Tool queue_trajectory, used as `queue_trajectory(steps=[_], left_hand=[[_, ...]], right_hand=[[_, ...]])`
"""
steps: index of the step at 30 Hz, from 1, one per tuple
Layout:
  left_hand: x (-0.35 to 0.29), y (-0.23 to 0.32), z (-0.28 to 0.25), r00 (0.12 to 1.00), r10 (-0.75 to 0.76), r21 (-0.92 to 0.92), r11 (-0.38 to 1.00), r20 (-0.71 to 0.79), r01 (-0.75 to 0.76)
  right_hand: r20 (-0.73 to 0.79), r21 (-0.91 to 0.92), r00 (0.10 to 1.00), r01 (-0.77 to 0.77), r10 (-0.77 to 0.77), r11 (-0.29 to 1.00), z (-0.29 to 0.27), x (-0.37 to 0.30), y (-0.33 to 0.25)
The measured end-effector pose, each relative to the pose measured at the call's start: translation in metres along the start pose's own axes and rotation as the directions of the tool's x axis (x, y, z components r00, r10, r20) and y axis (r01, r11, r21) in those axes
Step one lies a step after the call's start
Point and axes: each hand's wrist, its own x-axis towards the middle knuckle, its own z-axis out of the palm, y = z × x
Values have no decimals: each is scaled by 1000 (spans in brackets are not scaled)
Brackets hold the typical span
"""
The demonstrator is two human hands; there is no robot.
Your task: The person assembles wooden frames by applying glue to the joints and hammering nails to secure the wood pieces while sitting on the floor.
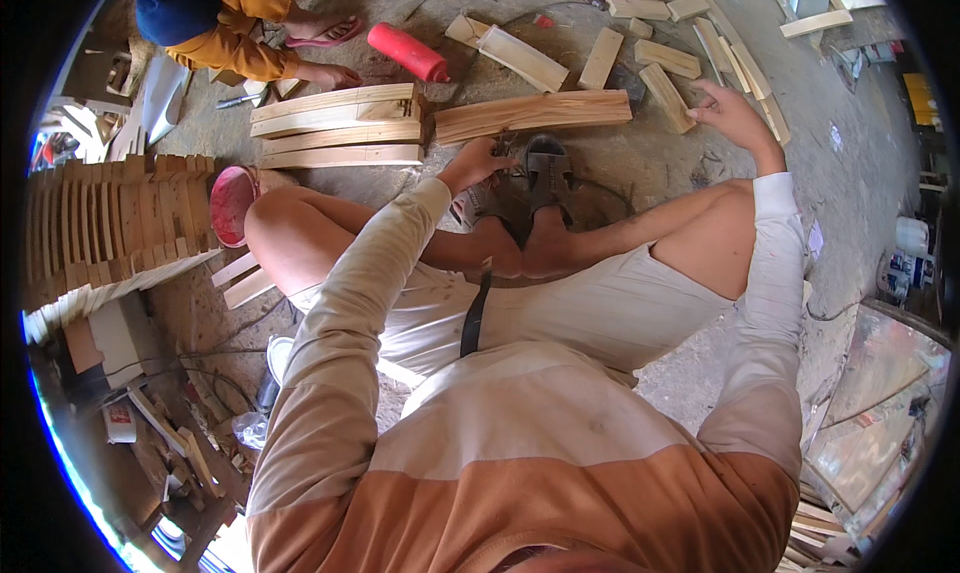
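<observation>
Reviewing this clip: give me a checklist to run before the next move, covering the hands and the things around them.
1. Left hand empty: cannot tell; the fingertips are unclear.
2. Right hand clear of the short, pale wooden block: cannot tell; its fingertips are close to the block's near end.
3. Long, brown-grained wooden plank in front of the dark sandals: ok.
4. Co-worker's hand apart from the person's hands: ok; it is by the far side of the pale wooden boards.
5. Red cylindrical bottle upright: not ok; it lies on its side.
</observation>
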Motion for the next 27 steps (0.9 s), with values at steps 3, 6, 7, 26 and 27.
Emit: queue_trajectory(steps=[3,6,7,26,27], left_hand=[[18,-47,-4,999,-29,-141,990,-22,25],[17,-53,-8,997,8,-159,987,-77,-21],[15,-49,-8,995,25,-74,997,-99,-32],[18,-36,-24,972,22,83,997,-236,-3],[24,-43,-25,969,14,120,993,-247,16]], right_hand=[[-26,-44,999,31,-32,999,4,2,-5],[-36,-36,999,4,-6,999,8,0,6],[-36,-28,999,-8,7,1000,8,0,10],[77,-127,953,301,-293,945,66,19,-46],[73,-141,945,325,-318,935,73,21,-48]])
